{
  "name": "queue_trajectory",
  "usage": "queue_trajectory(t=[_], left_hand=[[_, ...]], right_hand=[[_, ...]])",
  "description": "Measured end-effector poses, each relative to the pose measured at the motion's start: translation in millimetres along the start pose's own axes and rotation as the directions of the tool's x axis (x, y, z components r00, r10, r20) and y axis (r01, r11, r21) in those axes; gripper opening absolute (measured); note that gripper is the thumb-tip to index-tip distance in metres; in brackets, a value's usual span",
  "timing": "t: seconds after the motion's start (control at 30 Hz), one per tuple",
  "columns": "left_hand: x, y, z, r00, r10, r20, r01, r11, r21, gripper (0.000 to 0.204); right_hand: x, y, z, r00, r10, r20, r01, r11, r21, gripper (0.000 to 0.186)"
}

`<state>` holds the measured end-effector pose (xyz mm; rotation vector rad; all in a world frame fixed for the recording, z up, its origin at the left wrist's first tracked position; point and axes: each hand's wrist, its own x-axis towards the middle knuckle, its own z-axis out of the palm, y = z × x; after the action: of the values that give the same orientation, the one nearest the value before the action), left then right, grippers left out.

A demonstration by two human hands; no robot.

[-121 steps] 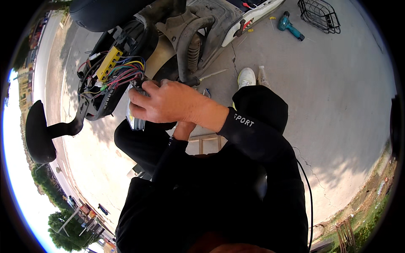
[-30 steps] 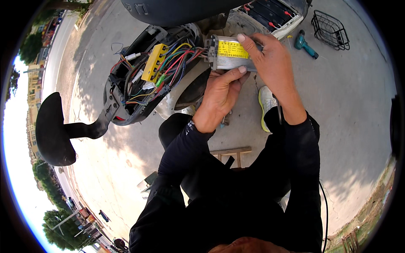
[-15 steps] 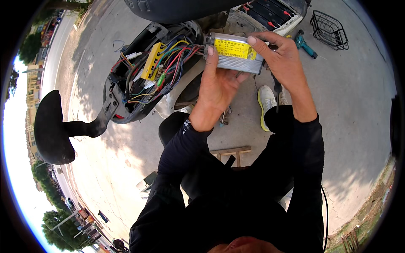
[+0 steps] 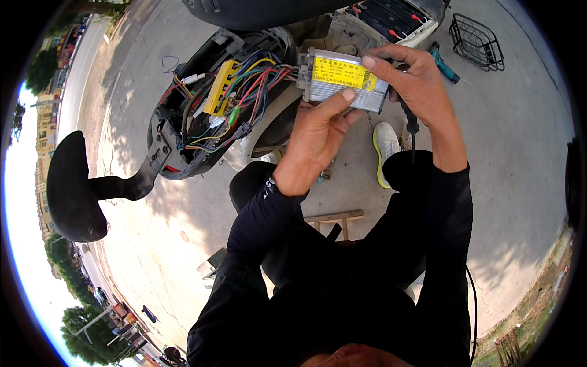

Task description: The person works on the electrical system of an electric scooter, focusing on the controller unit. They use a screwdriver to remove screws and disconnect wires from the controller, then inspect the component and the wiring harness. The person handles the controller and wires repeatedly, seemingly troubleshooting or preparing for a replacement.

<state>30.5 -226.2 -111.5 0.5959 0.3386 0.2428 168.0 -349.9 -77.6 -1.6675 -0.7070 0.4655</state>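
Head: two hands [image 4: 315,142] [image 4: 423,92] holding one silver box [image 4: 361,100].

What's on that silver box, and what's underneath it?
On the box: a yellow label, the left thumb along the lower side and the right thumb near one end. Its underside faces away, so whatever lies against it there is covered.

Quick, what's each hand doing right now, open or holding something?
Left hand: closed on the silver controller box.
Right hand: closed on the box's right end, also holding a black screwdriver.
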Motion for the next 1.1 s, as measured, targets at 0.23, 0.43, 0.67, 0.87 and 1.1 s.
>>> queue_trajectory(t=[0.23,0.43,0.67,0.87,1.1], left_hand=[[-6.3,0.9,-0.5,1.000,-0.002,0.002,0.002,1.000,0.013,0.032],[-7.3,0.7,1.0,1.000,0.001,0.025,-0.001,1.000,-0.004,0.031],[-7.2,-0.1,-4.0,0.999,-0.011,0.053,0.010,1.000,0.010,0.036],[-7.2,-0.6,-3.7,0.998,-0.020,0.054,0.020,1.000,0.005,0.035],[-7.0,-0.7,-4.1,0.997,-0.017,0.070,0.017,1.000,-0.008,0.035]], right_hand=[[0.7,0.0,-2.5,0.999,0.043,0.031,-0.043,0.999,-0.009,0.042],[1.6,-2.2,-4.1,0.998,0.048,0.043,-0.047,0.999,-0.017,0.043],[2.6,-0.2,-4.6,0.997,0.057,0.049,-0.056,0.998,-0.029,0.047],[3.3,1.8,-5.8,0.997,0.049,0.066,-0.048,0.999,-0.025,0.048],[3.2,0.8,-5.9,0.996,0.043,0.072,-0.041,0.999,-0.026,0.046]])
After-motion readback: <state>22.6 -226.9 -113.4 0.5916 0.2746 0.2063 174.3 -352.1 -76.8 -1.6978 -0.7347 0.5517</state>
